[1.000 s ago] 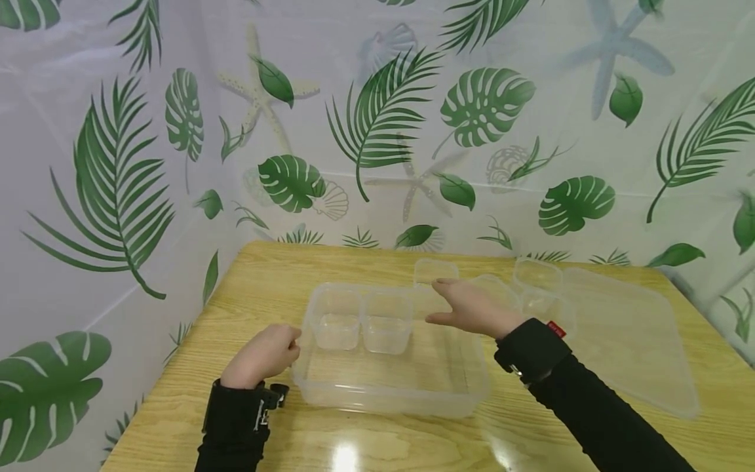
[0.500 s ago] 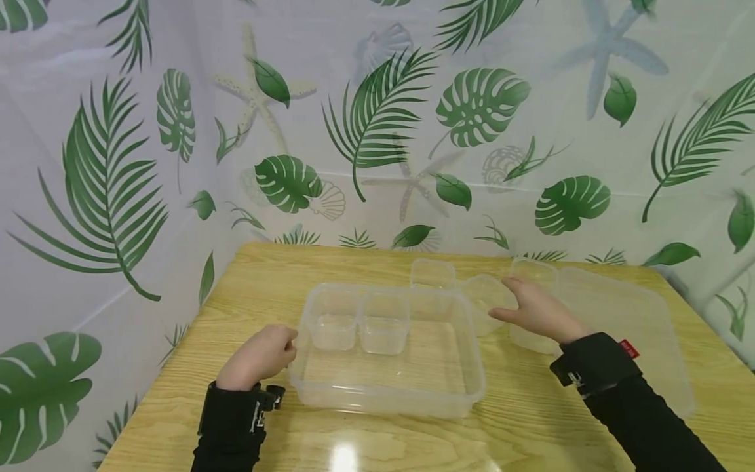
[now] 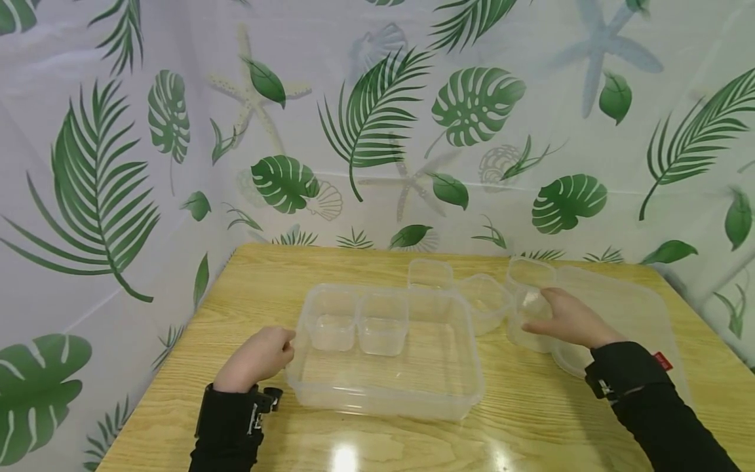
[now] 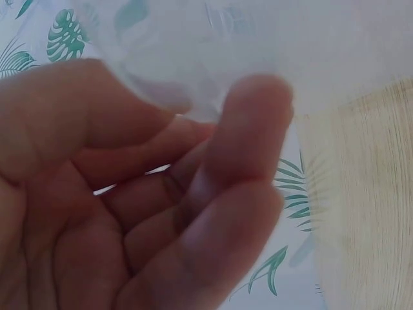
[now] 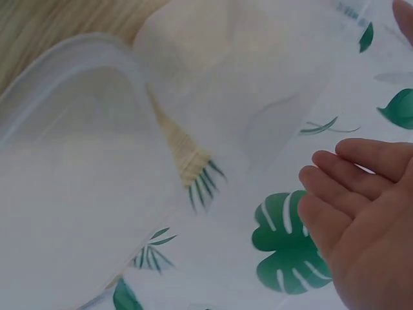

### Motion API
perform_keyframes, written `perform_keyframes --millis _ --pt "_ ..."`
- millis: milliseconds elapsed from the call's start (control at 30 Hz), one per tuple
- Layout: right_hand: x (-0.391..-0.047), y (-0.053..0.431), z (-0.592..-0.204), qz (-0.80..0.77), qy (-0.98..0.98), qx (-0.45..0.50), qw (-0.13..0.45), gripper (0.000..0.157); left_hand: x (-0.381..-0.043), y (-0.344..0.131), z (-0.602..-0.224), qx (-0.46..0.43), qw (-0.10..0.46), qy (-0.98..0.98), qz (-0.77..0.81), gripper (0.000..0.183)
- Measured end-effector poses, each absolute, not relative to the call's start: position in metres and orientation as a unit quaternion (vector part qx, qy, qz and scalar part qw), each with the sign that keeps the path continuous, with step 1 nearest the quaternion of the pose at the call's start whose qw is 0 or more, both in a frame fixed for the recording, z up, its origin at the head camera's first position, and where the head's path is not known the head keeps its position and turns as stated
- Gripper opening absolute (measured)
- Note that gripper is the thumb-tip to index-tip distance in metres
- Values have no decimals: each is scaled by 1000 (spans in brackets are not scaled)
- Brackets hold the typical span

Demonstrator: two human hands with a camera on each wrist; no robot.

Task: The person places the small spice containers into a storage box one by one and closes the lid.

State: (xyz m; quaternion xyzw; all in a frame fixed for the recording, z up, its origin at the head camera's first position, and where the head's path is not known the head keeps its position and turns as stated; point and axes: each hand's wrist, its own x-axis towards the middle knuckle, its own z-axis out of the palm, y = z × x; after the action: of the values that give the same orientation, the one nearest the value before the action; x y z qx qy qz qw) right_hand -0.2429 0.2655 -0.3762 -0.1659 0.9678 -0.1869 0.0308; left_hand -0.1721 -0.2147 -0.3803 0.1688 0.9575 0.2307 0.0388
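My left hand (image 3: 257,357) pinches the left rim of a large clear plastic box (image 3: 383,401); in the left wrist view, thumb and fingers (image 4: 258,123) close on the translucent wall (image 4: 187,45). Two small clear tubs (image 3: 332,332) (image 3: 382,335) sit side by side inside, toward the box's back left. My right hand (image 3: 569,319) is over at the right, thumb and fingers apart, right beside a small clear tub (image 3: 527,328). In the right wrist view that hand (image 5: 364,206) has relaxed fingers with nothing between them.
Behind the box stands a clear tub (image 3: 430,274), with a rounder one (image 3: 483,308) to its right. Another tub (image 3: 531,272) is farther back. A large translucent lid (image 3: 631,308) lies at the right of the wooden table (image 3: 265,275). Leaf-print sheeting (image 3: 377,164) hangs behind.
My right hand has moved from over the box's back right corner to the tubs at the right. The left hand keeps its hold on the box rim.
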Motion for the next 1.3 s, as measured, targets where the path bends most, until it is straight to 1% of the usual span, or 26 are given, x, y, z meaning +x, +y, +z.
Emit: perform_keyframes --millis 333,433,733,967,1300 --pt "-250 283 -388 -190 968 -151 61 97 -172 -215 -379 168 45 955 240 22" --pt "-252 286 -391 -187 969 -148 66 98 -172 -215 -380 169 47 954 242 21" --pt "-253 289 -393 -183 968 -154 75 92 -173 -215 -379 149 65 952 258 15" --pt "-253 290 -390 -169 969 -160 77 88 -173 -216 -379 149 67 954 252 13" --pt "-249 291 -391 -165 973 -150 66 89 -173 -215 -380 150 57 956 244 17"
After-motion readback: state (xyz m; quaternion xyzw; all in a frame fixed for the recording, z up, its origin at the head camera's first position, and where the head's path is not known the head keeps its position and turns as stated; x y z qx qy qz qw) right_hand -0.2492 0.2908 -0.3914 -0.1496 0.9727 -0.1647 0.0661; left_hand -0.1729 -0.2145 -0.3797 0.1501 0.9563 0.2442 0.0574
